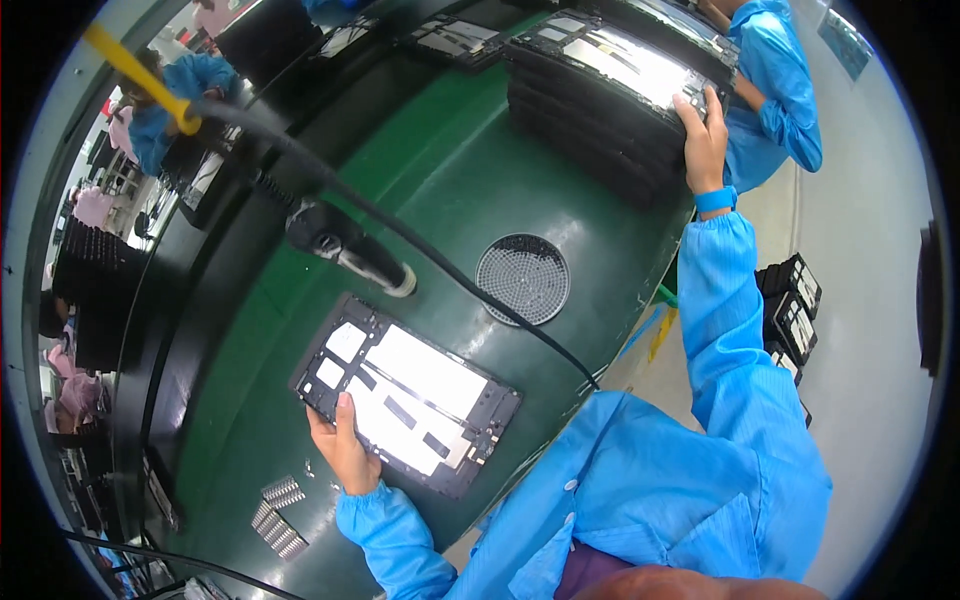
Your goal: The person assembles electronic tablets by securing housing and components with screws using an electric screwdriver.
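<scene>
My left hand (345, 445) grips the near left edge of an opened tablet (470, 390), thumb on top. The tablet lies tilted low over the green bench, with white panels, black strips and a dark frame showing. My right arm reaches far out to a tall stack of black tablet trays or bodies (590, 135). At its top, my right hand (705, 145) is closed on the near right corner of another opened tablet (625, 62), thumb and a finger on its upper face. The other fingers of that hand are hidden.
A round grey dimpled dish (523, 279) and a black cylindrical tool (345, 245) occupy the green bench (420, 200). A black cable (430, 245) crosses above. Small metal strips (280, 515) lie left. More stacked tablets (795, 310) stand at right. A co-worker's blue sleeve (790, 90) is beyond.
</scene>
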Demonstrator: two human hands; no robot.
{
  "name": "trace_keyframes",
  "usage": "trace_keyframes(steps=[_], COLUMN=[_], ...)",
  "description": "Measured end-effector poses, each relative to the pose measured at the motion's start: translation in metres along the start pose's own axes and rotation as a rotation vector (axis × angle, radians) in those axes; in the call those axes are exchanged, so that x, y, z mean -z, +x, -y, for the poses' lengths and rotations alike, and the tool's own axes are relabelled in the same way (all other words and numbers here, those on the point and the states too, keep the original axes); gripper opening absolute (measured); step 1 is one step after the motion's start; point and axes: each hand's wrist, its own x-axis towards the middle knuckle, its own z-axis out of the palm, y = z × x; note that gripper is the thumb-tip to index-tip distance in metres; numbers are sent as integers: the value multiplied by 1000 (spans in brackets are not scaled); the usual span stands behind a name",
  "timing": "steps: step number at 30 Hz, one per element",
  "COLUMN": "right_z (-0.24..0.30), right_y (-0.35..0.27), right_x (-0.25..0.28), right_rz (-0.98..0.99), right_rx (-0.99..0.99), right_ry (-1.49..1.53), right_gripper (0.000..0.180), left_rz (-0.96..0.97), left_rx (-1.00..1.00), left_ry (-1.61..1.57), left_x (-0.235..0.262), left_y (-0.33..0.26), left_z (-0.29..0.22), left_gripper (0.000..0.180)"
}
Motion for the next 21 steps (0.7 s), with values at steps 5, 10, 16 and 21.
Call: trace_keyframes(steps=[5,10,16,21], right_z=[20,154,184,166], right_y=[-17,-141,-241,-206], right_x=[-5,26,-78,-139], right_rz=[-73,143,634,510], right_rx=[325,368,293,7], right_ry=[-309,444,506,325], right_gripper=[52,37,64,84], left_rz=[-77,-42,-85,-263], left_rx=[-91,-134,-71,-396], left_ry=[58,56,111,791], left_x=[8,-6,17,36], left_y=[-8,10,4,-18], left_z=[-6,5,-1,-29], left_gripper=[53,69,71,34])
